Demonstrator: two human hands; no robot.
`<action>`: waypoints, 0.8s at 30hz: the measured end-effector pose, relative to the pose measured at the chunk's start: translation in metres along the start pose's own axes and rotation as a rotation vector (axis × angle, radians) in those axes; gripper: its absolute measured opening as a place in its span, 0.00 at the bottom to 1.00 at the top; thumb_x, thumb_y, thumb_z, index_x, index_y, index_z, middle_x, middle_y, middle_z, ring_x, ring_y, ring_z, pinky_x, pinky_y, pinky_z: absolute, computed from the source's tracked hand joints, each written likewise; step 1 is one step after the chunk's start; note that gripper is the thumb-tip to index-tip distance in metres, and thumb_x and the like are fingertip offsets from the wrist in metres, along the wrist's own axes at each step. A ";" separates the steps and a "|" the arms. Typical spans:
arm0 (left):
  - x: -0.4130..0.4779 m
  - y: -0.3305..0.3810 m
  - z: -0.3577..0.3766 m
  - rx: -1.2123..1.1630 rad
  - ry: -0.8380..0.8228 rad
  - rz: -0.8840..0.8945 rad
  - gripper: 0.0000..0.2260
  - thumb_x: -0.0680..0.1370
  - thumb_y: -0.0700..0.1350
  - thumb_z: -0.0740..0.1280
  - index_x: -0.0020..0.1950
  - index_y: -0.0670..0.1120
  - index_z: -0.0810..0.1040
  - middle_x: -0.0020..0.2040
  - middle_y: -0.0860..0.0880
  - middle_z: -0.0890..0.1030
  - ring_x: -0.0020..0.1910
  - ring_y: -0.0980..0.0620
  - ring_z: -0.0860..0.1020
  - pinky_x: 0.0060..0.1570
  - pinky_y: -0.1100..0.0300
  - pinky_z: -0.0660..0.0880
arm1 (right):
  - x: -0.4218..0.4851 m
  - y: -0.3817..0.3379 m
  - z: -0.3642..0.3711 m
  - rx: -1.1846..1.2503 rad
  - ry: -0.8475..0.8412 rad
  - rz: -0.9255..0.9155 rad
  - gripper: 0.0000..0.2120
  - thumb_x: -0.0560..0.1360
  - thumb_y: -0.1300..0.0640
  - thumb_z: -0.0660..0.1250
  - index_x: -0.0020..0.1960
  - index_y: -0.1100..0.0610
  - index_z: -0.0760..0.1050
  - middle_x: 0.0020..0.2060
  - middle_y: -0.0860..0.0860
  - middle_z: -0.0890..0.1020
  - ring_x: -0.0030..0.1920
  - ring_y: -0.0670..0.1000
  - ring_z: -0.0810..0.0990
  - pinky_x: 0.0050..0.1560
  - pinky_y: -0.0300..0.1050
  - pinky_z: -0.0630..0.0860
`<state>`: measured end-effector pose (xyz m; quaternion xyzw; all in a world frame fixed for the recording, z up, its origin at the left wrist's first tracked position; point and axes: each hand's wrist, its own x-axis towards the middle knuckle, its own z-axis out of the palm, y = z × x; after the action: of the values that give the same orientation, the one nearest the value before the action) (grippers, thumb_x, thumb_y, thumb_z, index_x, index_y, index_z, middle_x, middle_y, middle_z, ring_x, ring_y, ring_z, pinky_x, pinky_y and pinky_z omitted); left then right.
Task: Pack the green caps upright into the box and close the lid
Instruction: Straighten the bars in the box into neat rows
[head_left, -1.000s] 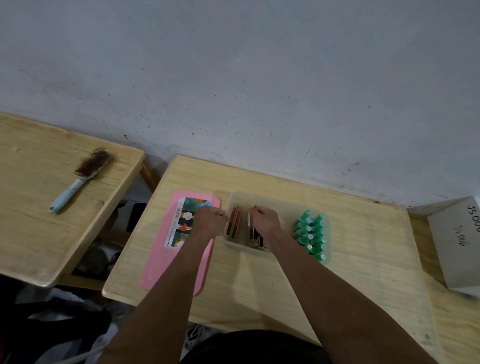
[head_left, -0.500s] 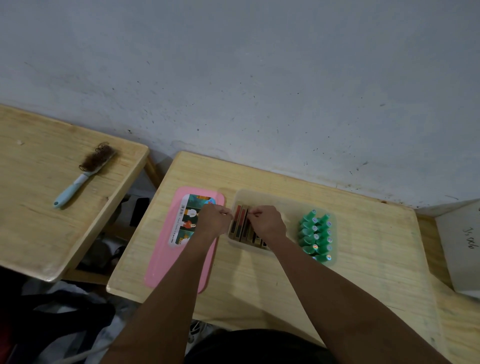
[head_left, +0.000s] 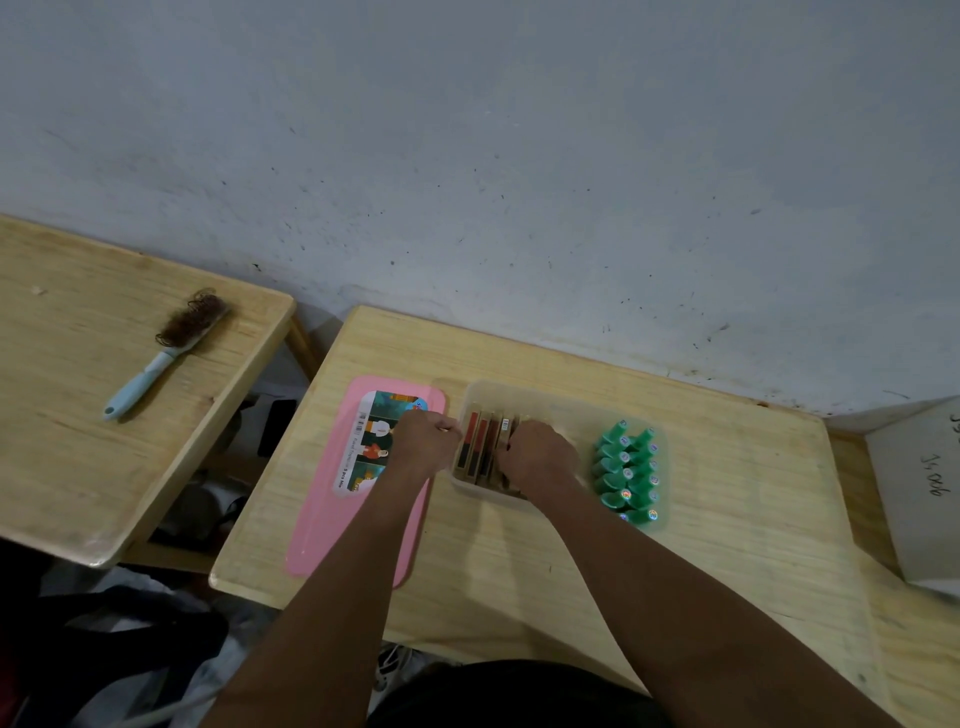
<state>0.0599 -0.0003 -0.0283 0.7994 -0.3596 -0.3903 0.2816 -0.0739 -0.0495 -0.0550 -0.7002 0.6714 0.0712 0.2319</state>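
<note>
Two rows of green caps (head_left: 627, 474) stand upright in the clear box (head_left: 550, 400); your right hand (head_left: 540, 457) pinches the flat packets (head_left: 480, 449), left hand (head_left: 426, 441) fisted beside the pink lid (head_left: 332, 519).

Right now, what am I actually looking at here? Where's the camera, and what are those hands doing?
No machine here: a camera worn on a person's head looks down at their two bare hands. On the wooden table sits a clear box. The left hand rests at its left edge; the right hand reaches among flat reddish-brown pieces inside. Whether it grips one is hidden. Green caps stand packed at the box's right end. The pink lid lies beside it. A brush lies on the neighbouring table.
</note>
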 end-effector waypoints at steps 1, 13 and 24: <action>0.000 0.000 0.000 -0.001 0.001 0.001 0.10 0.76 0.38 0.66 0.57 0.38 0.81 0.57 0.41 0.82 0.56 0.47 0.79 0.58 0.57 0.74 | 0.000 -0.001 -0.001 -0.014 0.001 0.007 0.13 0.74 0.51 0.64 0.55 0.54 0.79 0.50 0.52 0.84 0.52 0.55 0.83 0.45 0.46 0.75; 0.001 -0.001 0.001 0.003 -0.002 -0.007 0.11 0.76 0.38 0.67 0.58 0.39 0.80 0.58 0.42 0.82 0.57 0.47 0.79 0.60 0.54 0.74 | -0.003 -0.012 -0.005 -0.039 -0.039 0.031 0.15 0.72 0.50 0.69 0.56 0.54 0.77 0.51 0.51 0.83 0.53 0.54 0.81 0.44 0.45 0.70; 0.000 0.000 0.000 0.014 -0.005 0.002 0.11 0.77 0.38 0.66 0.58 0.39 0.80 0.56 0.41 0.82 0.54 0.46 0.80 0.59 0.52 0.76 | -0.005 -0.003 -0.001 0.074 0.000 0.080 0.15 0.73 0.48 0.67 0.56 0.56 0.77 0.50 0.53 0.83 0.52 0.56 0.82 0.44 0.46 0.72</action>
<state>0.0598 0.0000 -0.0284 0.7999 -0.3640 -0.3896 0.2753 -0.0718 -0.0459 -0.0514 -0.6638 0.7010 0.0554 0.2549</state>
